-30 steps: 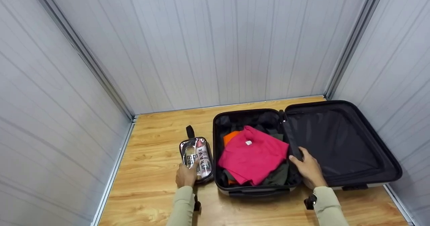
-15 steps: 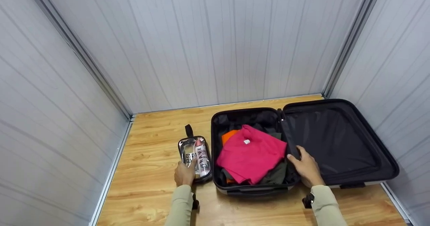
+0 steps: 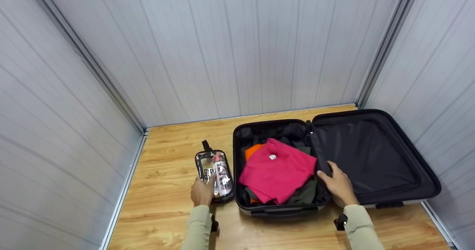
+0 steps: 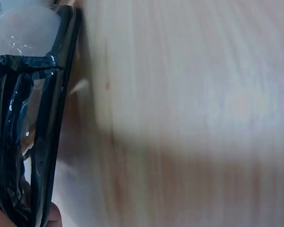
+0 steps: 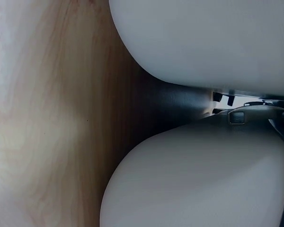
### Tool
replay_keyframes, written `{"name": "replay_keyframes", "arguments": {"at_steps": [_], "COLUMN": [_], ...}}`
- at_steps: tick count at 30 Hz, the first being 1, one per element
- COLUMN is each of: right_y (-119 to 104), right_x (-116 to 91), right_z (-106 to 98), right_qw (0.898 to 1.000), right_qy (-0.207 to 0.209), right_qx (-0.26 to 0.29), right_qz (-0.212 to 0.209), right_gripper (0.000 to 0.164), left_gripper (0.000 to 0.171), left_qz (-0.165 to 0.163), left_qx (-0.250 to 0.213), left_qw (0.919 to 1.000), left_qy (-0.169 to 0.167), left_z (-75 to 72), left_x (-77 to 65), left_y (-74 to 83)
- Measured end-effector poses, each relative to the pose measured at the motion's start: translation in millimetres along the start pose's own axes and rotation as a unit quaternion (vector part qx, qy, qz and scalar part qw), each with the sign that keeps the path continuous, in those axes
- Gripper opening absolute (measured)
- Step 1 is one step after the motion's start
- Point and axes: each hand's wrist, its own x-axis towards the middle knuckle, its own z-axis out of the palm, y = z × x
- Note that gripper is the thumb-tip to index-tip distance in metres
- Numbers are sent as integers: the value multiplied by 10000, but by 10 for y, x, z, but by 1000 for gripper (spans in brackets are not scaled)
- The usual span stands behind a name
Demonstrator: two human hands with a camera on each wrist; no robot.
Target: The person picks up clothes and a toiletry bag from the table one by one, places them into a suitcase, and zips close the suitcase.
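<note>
Clear pouch (image 3: 219, 172) shifted slightly left, left hand (image 3: 202, 191) gripping (suitcase (image 3: 367, 155) unmoved).

A panelled booth (image 3: 70, 123): pale walls (image 3: 245, 49) (metal corner posts (image 3: 388, 42)), wood-look floor (image 3: 167, 175).

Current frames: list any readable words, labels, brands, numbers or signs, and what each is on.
"AVE": likely the end of a word, on the pink-ended tube in the clear pouch; preceding letters too blurred to read.
Black squared emblem at the pouch: too small to read.
White tag on the pink garment: too small to read.
Wrist views: no legible text.
</note>
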Motion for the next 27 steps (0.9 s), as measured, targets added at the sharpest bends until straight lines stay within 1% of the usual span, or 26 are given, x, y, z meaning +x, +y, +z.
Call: {"name": "replay_keyframes", "arguments": {"at_steps": [4, 6, 12, 15, 20, 27], "right_y": [4, 6, 13, 16, 16, 21], "right_x": [0, 3, 21, 23, 22, 38], "right_z": [5, 5, 10, 8, 11, 9], "right_qw": [9998, 9995, 9995, 9995, 9996, 9997], "right_qy": [82, 136, 144, 131, 108, 123], "right_qx": [-175, -272, -268, -276, -242, -225], "right_qz": [-73, -113, -83, -69, -66, -52], "right_gripper": [78, 77, 77, 78, 78, 79], "left_gripper": [58, 56, 52, 51, 51, 52], "left_qz": [174, 205, 138, 186, 253, 214], "left_qx": [40, 24, -172, -250, -292, -356], "left_qw": [9998, 9996, 9995, 9991, 9985, 9979], "left_qy": [116, 184, 229, 296, 384, 493], "left_z": [-44, -61, -97, -110, -158, -234], "left_x": [11, 10, 30, 35, 37, 47], "left_y": [28, 39, 56, 63, 81, 146]}}
